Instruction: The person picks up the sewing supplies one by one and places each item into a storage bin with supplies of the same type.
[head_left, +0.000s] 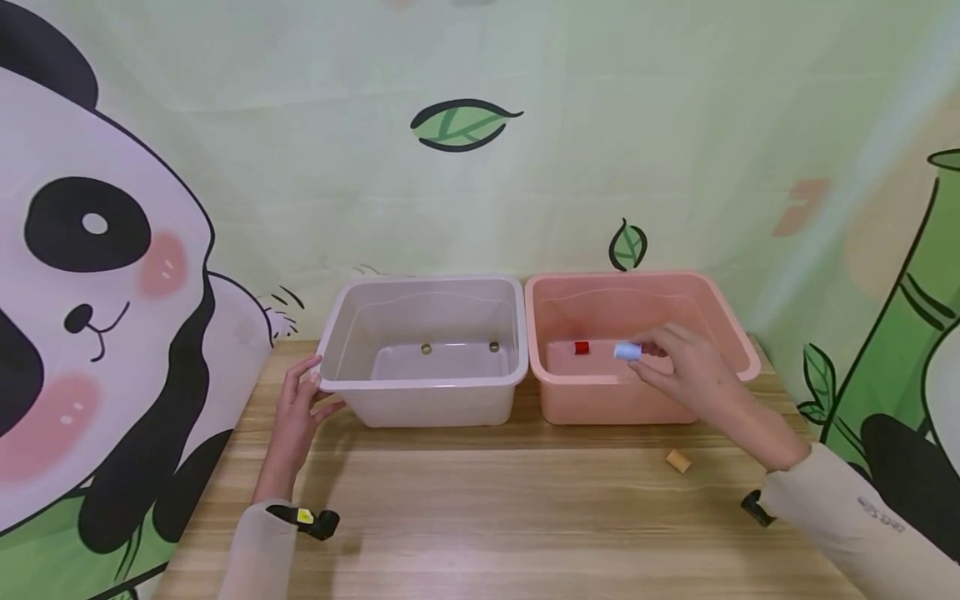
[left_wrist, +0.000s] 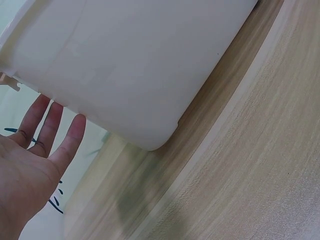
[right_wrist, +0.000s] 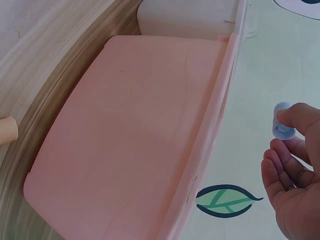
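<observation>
My right hand (head_left: 693,375) pinches a small light blue cylinder (head_left: 627,351) between thumb and fingertips, above the pink bin (head_left: 615,400). In the right wrist view the blue cylinder (right_wrist: 283,121) looks hollow at its end. A red cylinder (head_left: 581,347) lies on the pink bin's floor. My left hand (head_left: 297,417) touches the left front corner of the white bin (head_left: 435,404), its fingers extended. From the left wrist, the fingertips (left_wrist: 76,125) meet the underside of that bin's rim and outer wall. Two small tan pieces (head_left: 426,349) sit inside the white bin.
On the wooden table (head_left: 480,517), a light orange cylinder (head_left: 678,461) lies in front of the pink bin, towards the right. Both bins stand side by side, rims nearly meeting, against a printed cloth backdrop (head_left: 480,200) with pandas and leaves.
</observation>
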